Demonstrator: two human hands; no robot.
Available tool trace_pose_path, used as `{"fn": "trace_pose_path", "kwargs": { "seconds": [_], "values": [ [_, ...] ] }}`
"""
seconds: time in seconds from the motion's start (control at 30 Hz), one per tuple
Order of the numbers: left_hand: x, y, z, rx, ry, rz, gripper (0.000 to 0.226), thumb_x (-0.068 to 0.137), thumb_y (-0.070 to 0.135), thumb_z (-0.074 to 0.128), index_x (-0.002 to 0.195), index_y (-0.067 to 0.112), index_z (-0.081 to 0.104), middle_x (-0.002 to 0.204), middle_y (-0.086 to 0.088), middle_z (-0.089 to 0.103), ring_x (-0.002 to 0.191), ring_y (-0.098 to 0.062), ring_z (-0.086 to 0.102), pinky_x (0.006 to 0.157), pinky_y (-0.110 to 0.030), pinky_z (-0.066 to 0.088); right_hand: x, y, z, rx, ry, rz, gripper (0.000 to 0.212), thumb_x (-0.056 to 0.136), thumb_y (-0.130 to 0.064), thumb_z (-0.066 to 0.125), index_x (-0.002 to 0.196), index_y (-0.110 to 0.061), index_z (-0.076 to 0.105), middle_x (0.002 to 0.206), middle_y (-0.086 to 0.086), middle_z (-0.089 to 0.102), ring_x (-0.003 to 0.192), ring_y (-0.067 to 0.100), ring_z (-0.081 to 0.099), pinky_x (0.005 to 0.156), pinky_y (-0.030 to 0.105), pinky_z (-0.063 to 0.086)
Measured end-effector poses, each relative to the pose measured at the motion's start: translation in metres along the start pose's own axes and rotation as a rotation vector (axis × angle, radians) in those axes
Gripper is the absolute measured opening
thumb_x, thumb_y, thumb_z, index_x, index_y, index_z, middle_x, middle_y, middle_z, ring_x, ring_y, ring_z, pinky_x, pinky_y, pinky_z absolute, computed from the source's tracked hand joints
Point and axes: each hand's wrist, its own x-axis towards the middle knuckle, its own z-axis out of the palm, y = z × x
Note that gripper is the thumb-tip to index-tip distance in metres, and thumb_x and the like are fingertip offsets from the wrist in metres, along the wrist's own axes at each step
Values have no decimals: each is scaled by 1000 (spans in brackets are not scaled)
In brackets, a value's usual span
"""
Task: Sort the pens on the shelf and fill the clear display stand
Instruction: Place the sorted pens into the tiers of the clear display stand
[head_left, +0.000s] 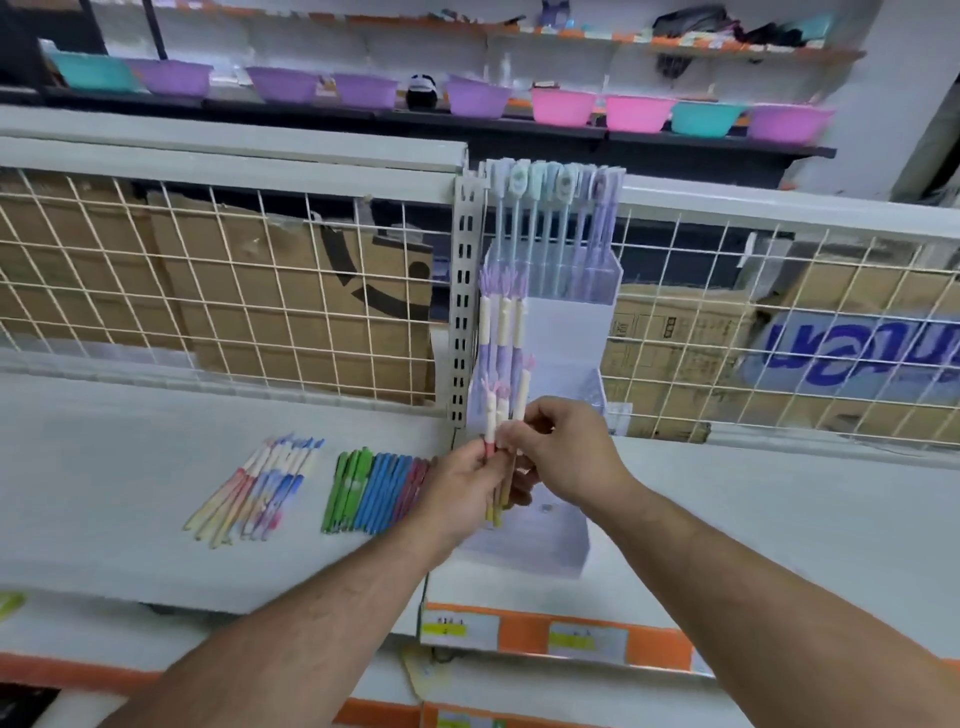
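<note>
The clear tiered display stand stands on the white shelf at centre. Tall pastel pens fill its top tier, and purple-and-white pens sit in the middle tier. My left hand grips a small bunch of pink-and-white pens in front of the stand's lower tier. My right hand pinches one pen of that bunch near its top. To the left on the shelf lie a fan of pastel pens and a row of green, blue and maroon pens.
A white wire grid backs the shelf, with cardboard boxes behind it. A slotted metal upright stands just left of the stand. Coloured plastic bowls line a higher shelf. Orange price strips run along the shelf's front edge.
</note>
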Motion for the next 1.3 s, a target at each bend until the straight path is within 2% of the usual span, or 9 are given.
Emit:
{"fn": "trace_pose_path", "kwargs": {
  "seconds": [0.17, 0.27, 0.33, 0.43, 0.53, 0.63, 0.9, 1.07, 1.3],
  "values": [
    [6, -10, 12, -27, 145, -35, 21, 105, 22, 47, 104, 15, 67, 86, -11, 76, 80, -27, 75, 66, -27, 57, 10, 8, -26, -50, 5, -47, 25, 90, -19, 70, 70, -7, 60, 55, 0, 60, 59, 27, 69, 63, 50, 59],
    [9, -11, 14, 2, 163, -43, 20, 104, 29, 48, 106, 23, 66, 88, -8, 76, 82, -28, 75, 74, -42, 59, 16, 4, -35, -17, -9, -27, 27, 91, -20, 70, 74, -1, 60, 64, 9, 67, 57, 20, 70, 60, 49, 61],
    [9, -12, 13, 3, 179, -48, 20, 104, 31, 49, 100, 29, 68, 85, -8, 75, 80, -29, 75, 76, -46, 57, 22, -3, -41, 30, -16, -3, 29, 92, -18, 69, 82, 7, 59, 78, 20, 71, 55, 14, 70, 55, 45, 60],
    [9, -13, 11, 23, 172, -54, 25, 102, 34, 50, 88, 39, 69, 81, -6, 74, 80, -28, 75, 77, -47, 57, 35, -18, -53, 66, 14, 4, 30, 93, -15, 68, 88, 12, 57, 81, 23, 71, 52, 13, 68, 47, 32, 57],
    [8, -13, 8, 46, 162, -51, 23, 101, 38, 51, 88, 42, 68, 79, -1, 73, 80, -25, 75, 81, -49, 57, 49, -32, -64, 74, 66, -18, 18, 94, -13, 67, 87, 3, 62, 79, 19, 71, 52, 13, 67, 47, 28, 56],
    [8, -14, 6, 62, 166, -28, 20, 101, 41, 51, 90, 43, 67, 76, 3, 71, 77, -22, 75, 77, -45, 57, 62, -42, -68, 64, 117, -42, 10, 95, -14, 67, 88, -7, 64, 79, 13, 71, 56, 14, 69, 49, 28, 57],
    [10, -17, 4, 54, 141, -14, 19, 102, 40, 50, 94, 45, 66, 74, 8, 68, 80, -18, 73, 75, -38, 57, 78, -48, -55, -28, 183, -40, 12, 97, -17, 65, 85, -16, 64, 74, 5, 73, 68, 20, 74, 57, 35, 63],
    [13, -21, 1, 42, 117, -34, 22, 103, 33, 51, 95, 46, 68, 75, 11, 67, 83, -18, 73, 83, -42, 60, 83, -46, -50, -62, 207, -40, 13, 97, -19, 65, 84, -19, 65, 72, 1, 73, 70, 21, 74, 66, 45, 64],
    [15, -23, -1, 49, 98, -65, 24, 102, 27, 55, 97, 46, 70, 75, 11, 68, 81, -14, 72, 89, -48, 59, 82, -39, -40, -219, 89, -6, 16, 94, -19, 69, 79, -14, 66, 71, 6, 72, 72, 23, 73, 71, 49, 62]
  ]
}}
